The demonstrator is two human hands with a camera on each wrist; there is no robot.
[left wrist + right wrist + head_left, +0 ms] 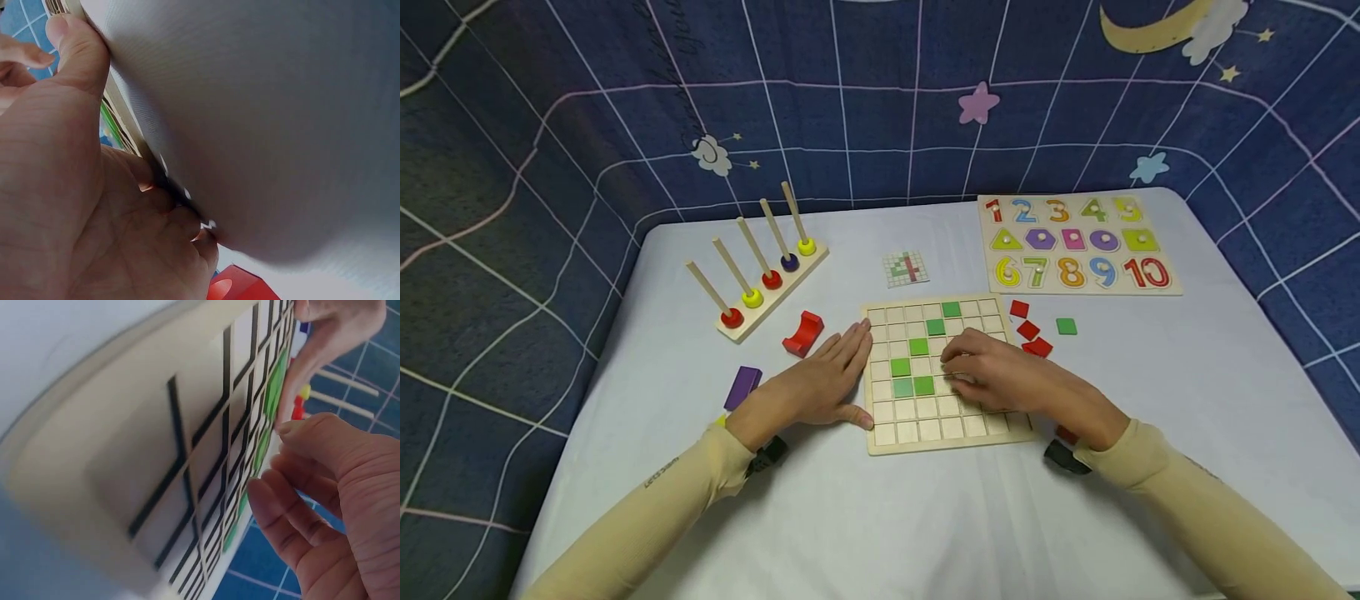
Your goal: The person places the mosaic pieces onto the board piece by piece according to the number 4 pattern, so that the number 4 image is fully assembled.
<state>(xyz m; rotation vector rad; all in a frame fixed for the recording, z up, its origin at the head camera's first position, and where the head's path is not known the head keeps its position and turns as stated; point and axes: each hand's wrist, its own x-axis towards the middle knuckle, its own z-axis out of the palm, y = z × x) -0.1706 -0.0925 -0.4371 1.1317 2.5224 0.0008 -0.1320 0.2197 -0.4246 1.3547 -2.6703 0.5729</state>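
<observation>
A wooden grid board (951,429) lies on the white table with several green square tiles (918,347) in its cells. Flat beside its left edge rests my left hand (827,379), fingers extended, with fingertips and thumb touching the edge; the left wrist view shows that thumb (81,53) against the board's side. Over the board's right half hovers my right hand (996,371), its fingers loosely bent. In the right wrist view a gap separates the right thumb (312,434) from the fingers (269,503), and no tile shows between them.
Several red tiles (1028,330) and a green tile (1066,326) lie right of the board. Behind it are a small pattern card (906,269) and a number puzzle (1078,286). Leftward stand a peg stacker (760,308), a red curved block (803,333) and a purple block (742,387).
</observation>
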